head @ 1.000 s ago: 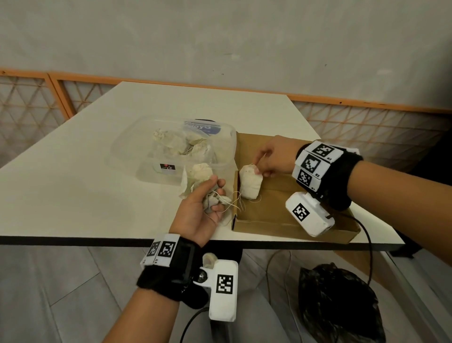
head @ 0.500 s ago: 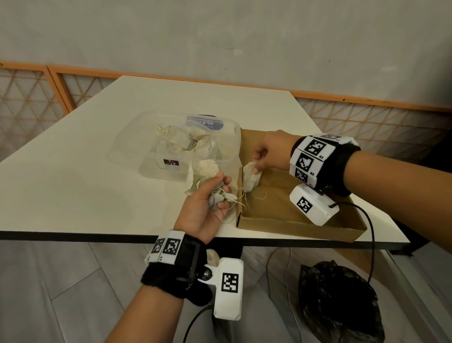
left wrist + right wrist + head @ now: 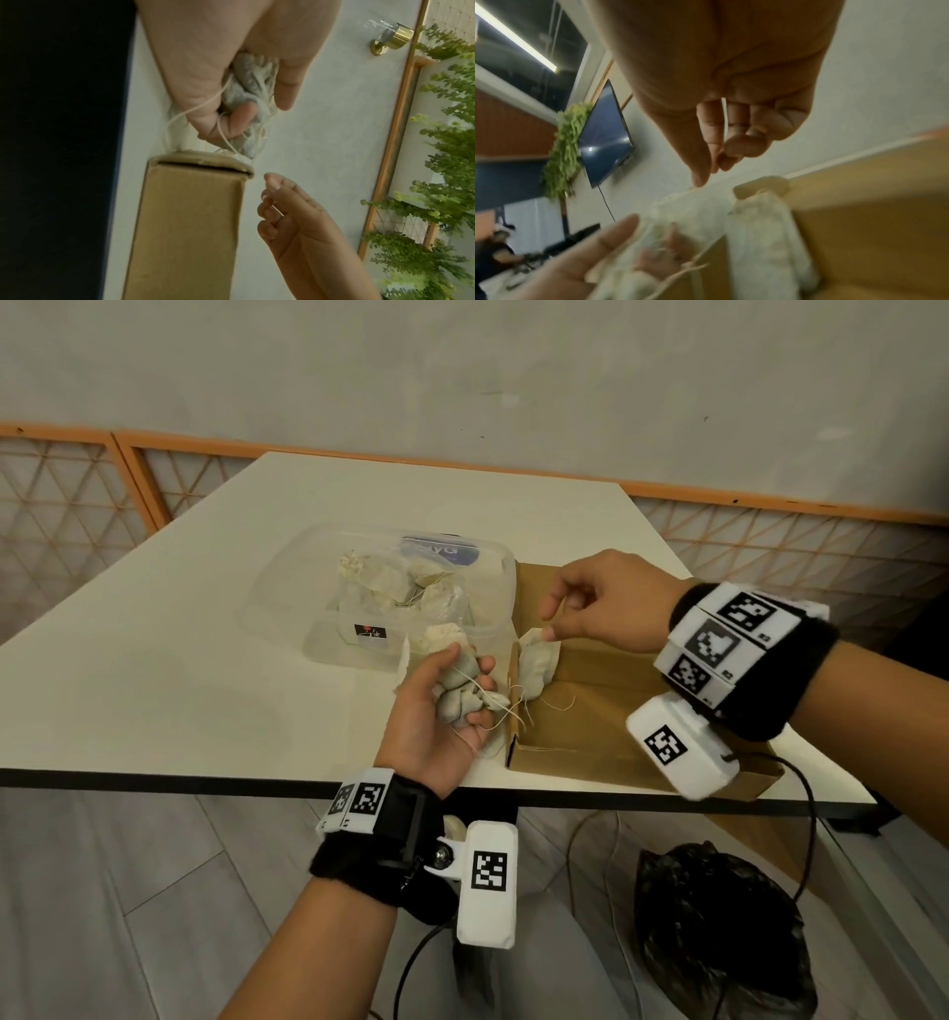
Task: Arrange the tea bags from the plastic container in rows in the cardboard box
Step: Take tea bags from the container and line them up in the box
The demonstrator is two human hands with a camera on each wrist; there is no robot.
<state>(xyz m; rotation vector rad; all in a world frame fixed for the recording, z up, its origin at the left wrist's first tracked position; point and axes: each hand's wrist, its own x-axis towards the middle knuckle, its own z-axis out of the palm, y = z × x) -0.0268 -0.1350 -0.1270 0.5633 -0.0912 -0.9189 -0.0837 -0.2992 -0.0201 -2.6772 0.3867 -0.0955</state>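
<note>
Head view showed, farthest left, the clear plastic container (image 3: 380, 588) with a loose heap of pale paper tea bags (image 3: 405, 585). Next, the left hand (image 3: 436, 716) clutched a crumpled bunch of bags (image 3: 462, 695), strings trailing. One white tea bag (image 3: 536, 662) leaned inside the brown cardboard box (image 3: 590, 711) against its left wall. The right hand (image 3: 601, 603) hovered above, fingers loosely curled, apparently empty. Bags looked light, soft and tearable; pinching the paper body seemed safer than tangled strings.
</note>
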